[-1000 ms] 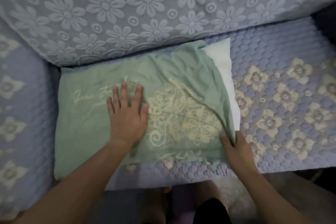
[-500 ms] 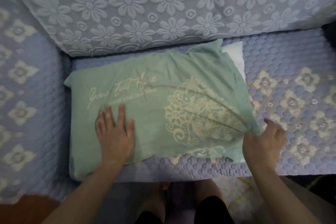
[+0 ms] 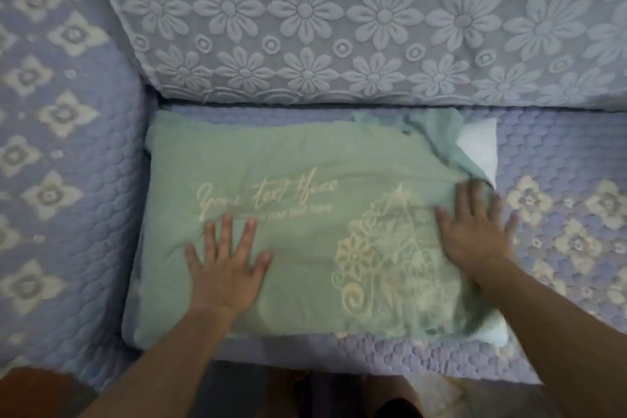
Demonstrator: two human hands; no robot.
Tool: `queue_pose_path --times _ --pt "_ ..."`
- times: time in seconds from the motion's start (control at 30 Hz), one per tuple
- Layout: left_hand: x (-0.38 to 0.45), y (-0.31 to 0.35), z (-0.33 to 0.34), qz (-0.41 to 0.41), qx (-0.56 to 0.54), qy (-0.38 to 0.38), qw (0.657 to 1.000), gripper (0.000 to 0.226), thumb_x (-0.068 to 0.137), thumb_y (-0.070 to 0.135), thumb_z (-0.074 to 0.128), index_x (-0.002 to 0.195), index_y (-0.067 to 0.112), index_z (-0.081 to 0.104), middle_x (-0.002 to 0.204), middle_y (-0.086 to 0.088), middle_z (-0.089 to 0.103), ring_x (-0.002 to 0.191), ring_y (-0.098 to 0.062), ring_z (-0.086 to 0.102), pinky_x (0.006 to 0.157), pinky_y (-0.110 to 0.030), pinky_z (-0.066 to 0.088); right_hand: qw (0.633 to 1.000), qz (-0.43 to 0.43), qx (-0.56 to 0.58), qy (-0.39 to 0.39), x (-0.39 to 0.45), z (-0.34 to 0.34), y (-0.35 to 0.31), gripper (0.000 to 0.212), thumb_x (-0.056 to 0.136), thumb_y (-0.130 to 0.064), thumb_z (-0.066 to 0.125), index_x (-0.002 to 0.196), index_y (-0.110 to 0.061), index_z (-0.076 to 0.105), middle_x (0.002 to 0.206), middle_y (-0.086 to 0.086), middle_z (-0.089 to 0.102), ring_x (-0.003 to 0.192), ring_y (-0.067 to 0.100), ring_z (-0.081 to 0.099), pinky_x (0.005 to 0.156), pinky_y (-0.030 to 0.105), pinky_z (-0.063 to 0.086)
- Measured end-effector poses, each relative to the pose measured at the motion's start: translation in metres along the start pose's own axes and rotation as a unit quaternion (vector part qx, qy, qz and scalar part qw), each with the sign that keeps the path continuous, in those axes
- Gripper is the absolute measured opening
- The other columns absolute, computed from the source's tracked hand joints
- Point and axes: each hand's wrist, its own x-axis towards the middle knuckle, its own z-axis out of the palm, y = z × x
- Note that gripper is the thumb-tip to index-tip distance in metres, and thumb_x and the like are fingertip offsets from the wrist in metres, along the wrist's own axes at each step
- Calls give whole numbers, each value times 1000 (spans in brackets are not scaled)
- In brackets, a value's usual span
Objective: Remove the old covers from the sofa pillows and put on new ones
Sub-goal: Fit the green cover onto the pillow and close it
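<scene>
— Green cotton, that cover (image 3: 305, 231), with pale script across its middle and a cream flower drawing toward its right end. It lies flat on the sofa seat (image 3: 556, 153), pushed into the left corner beside the armrest (image 3: 51, 146).

— And the pillow itself?

— White pillow (image 3: 480, 149), mostly inside the cover. Its far right corner sticks out bare, and a bit of white shows at the near right corner too. The cover's open edge is bunched and folded back at the far right, so it isn't pulled fully over that end.

— What are the hands doing?

— Both lie palm down on top. The left hand (image 3: 225, 268) rests on the near left part of the cover, just below the script, fingers straight and spread wide. The right hand (image 3: 475, 231) sits at the right end, over the edge of the flower drawing, fingers also stretched out and fanned. It's a little blurred, but neither hand has a grip on anything; each one is flat and wide, pressing the cloth.

— Anything else around?

— The backrest (image 3: 373, 17) behind is draped in grey-blue fabric with raised daisies. Seat and armrest wear a quilted lilac throw with cream four-petal flowers. At the near edge, down between the forearms, you can just make out the person's legs, dark and indistinct.
</scene>
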Motion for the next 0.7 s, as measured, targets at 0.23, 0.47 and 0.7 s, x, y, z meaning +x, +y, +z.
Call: queue_pose_path --times 0.23,0.47,0.7 --pt "4 16 -36 -11 -9 -123 992 73 96 73 13 148 48 -31 163 4 -34 151 -30 -28 120 -63 -10 888 213 407 -24 31 -35 18 108 83 -67 63 160 -18 7 162 17 24 147 36 29 120 48 25" --pt "-79 59 -151 10 -219 -160 962 51 88 51 50 132 26 55 139 -3 55 128 -27 53 108 -36 43 873 217 393 -190 -25 -109 28 74 97 -54 55 140 6 49 142 25 52 126 37 54 102 36 46" --pt "-248 153 -238 186 -321 -31 928 90 71 82 50 151 43 33 146 13 27 139 -7 23 119 -23 21 831 147 515 -153 -113 -238 -15 56 90 -45 63 120 3 64 111 21 71 97 37 70 85 45 59"
